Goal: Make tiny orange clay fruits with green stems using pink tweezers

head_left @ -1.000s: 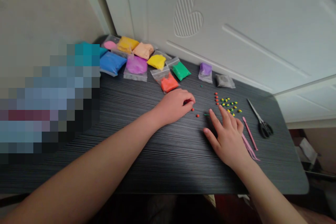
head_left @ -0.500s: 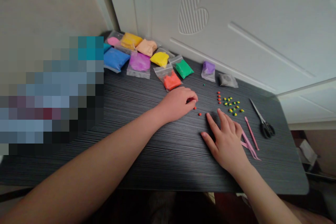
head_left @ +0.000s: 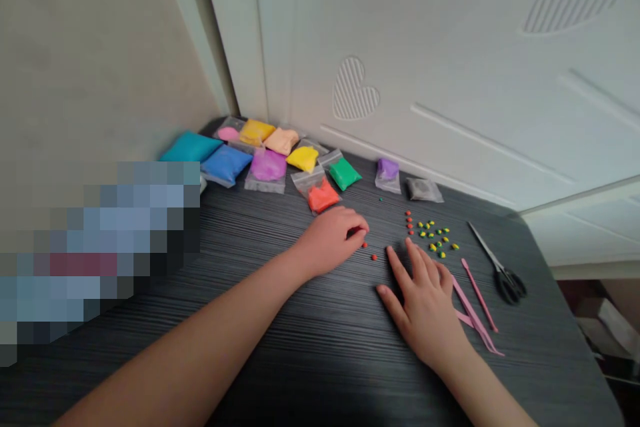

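Observation:
My left hand [head_left: 331,238] rests on the dark table beside the bag of red-orange clay [head_left: 323,196], thumb and fingertips brought together; whatever may be between them is hidden. Close to those fingertips lie two small red-orange balls [head_left: 374,257]. My right hand [head_left: 425,303] is palm down with its fingers spread, holding nothing. Beyond its fingertips are a short row of red-orange balls [head_left: 409,219] and several little yellow-and-green pieces [head_left: 433,247]. Pink tweezers [head_left: 481,331] lie partly under or behind the right hand, with a pink stick tool [head_left: 479,295] alongside.
Scissors [head_left: 506,280] with black handles lie at the right. Bags of clay, among them blue [head_left: 226,165], green [head_left: 345,174], purple [head_left: 388,169] and grey [head_left: 424,189], line the back by a white panel. A tiny green ball [head_left: 381,199] sits near them. Something at left is pixelated.
The view has tilted upward, so the table and everything on it appear lower. Both hands keep nearly the same pose and place among the balls.

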Demonstrator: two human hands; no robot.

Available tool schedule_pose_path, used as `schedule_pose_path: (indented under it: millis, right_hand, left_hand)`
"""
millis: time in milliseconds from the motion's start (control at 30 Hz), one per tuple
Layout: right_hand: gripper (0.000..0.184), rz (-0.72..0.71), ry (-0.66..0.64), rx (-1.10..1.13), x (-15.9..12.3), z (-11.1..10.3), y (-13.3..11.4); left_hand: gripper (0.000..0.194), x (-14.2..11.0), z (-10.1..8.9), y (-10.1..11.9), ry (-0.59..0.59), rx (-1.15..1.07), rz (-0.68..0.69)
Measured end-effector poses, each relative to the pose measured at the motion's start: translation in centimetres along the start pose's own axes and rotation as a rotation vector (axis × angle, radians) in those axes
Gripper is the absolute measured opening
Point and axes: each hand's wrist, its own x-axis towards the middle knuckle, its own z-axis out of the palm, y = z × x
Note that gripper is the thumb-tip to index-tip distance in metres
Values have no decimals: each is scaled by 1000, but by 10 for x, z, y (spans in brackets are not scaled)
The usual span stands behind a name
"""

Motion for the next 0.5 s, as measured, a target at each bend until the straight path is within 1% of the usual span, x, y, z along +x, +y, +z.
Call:
schedule_pose_path:
  millis: [100,267,367,500]
  right_hand:
    - [54,-5,23,7,5,3,4]
    - [54,14,45,20,-8,2,17]
    - [47,7,52,52,-8,-1,28]
    - [30,6,126,124,9,-4,35]
  left_hand:
    - [19,0,-1,0,-14,-19,-20]
    - [18,0,-1,1,-23,-56,-56]
    - [19,0,-1,1,-35,-62,-72]
    - [19,0,-2,1,-46,-52,-83]
